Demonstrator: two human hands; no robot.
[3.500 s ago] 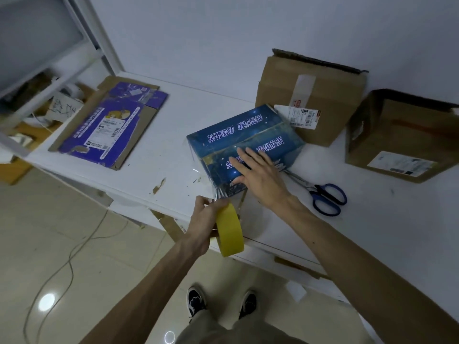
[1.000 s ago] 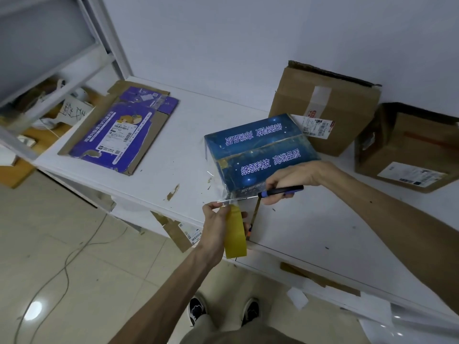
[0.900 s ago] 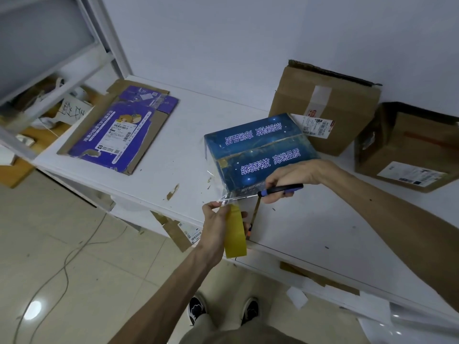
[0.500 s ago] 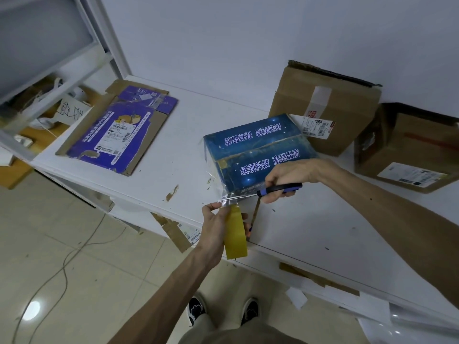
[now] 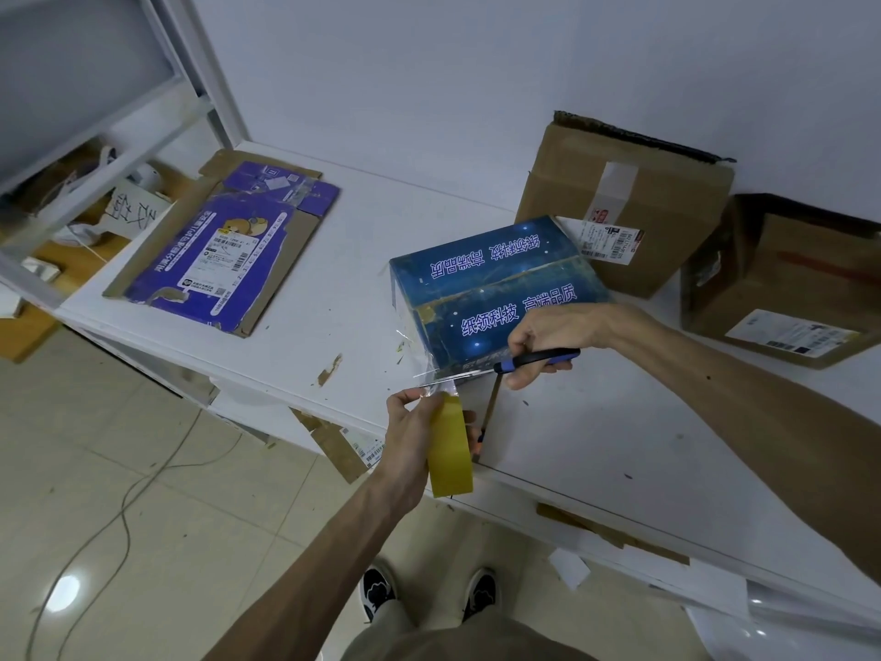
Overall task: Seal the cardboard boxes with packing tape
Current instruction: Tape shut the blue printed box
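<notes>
A blue printed cardboard box (image 5: pixel 481 283) lies on the white table (image 5: pixel 619 441) near its front edge. My left hand (image 5: pixel 410 436) grips a yellow roll of packing tape (image 5: pixel 450 450) just off the table edge. A clear strip of tape runs from the roll up to the near side of the box. My right hand (image 5: pixel 548 338) holds blue-handled scissors (image 5: pixel 534 360), whose blades lie across that strip right above the roll.
Two brown cardboard boxes (image 5: pixel 619 207) (image 5: pixel 791 283) stand against the wall at the back right. A flattened purple carton (image 5: pixel 224 250) lies at the table's left. A white metal frame (image 5: pixel 119 150) stands far left. A cable (image 5: pixel 133 493) trails on the tiled floor.
My right hand left the box top, picked up the scissors from the table and brought the blades to the tape strip. In the last second both hands have hardly moved.
</notes>
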